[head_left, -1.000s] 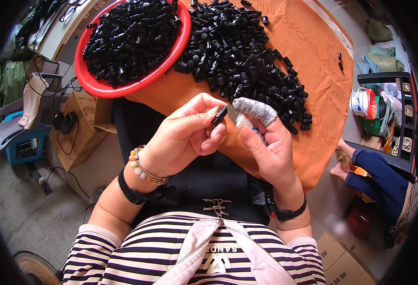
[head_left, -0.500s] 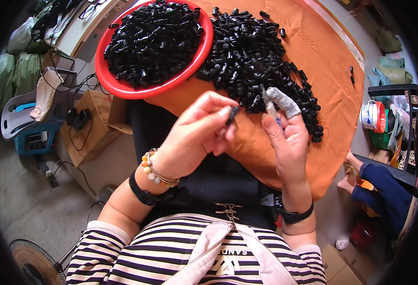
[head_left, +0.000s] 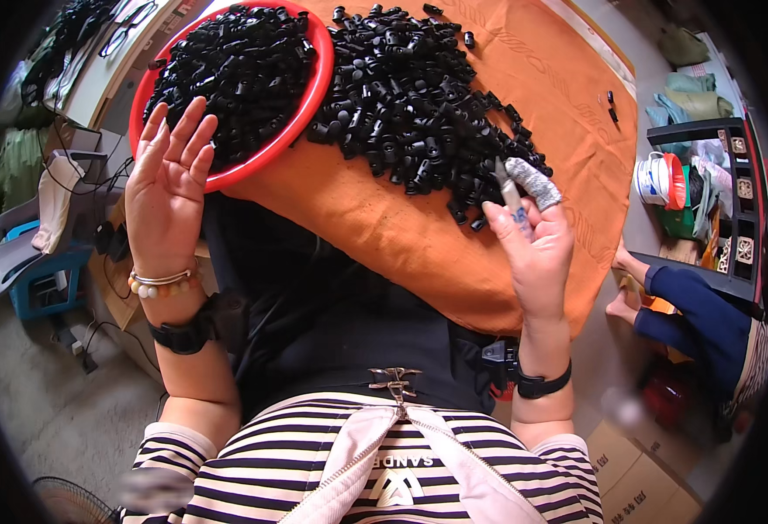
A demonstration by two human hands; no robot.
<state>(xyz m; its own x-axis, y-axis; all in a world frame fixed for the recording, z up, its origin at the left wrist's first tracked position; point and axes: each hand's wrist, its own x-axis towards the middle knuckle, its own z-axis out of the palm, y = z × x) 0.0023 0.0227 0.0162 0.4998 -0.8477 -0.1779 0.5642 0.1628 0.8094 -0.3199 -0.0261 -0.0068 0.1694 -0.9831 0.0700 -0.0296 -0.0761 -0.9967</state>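
My left hand (head_left: 170,179) is lifted over the near left rim of a red basin (head_left: 272,144), fingers stretched out and nothing in them. The basin is heaped with small black plastic pieces (head_left: 235,70). A loose pile of the same pieces (head_left: 415,105) lies beside it on an orange cloth (head_left: 349,210). My right hand (head_left: 537,249) is at the near right edge of this pile, closed around a small knife (head_left: 512,194) with a pale wrapped handle and a pointed tip. A grey knitted finger cover (head_left: 534,181) sits on its index finger.
A grey chair (head_left: 17,236) and a blue stool (head_left: 48,284) stand at left. Part of a fan (head_left: 69,502) shows at lower left. At right are a dark shelf (head_left: 707,131), a white bucket (head_left: 655,179) and another person's legs (head_left: 677,306). Cardboard boxes (head_left: 633,472) lie at lower right.
My left hand has moved left from the middle to the basin and opened; the black piece it held is gone from its fingers. My right hand still grips the knife in nearly the same place.
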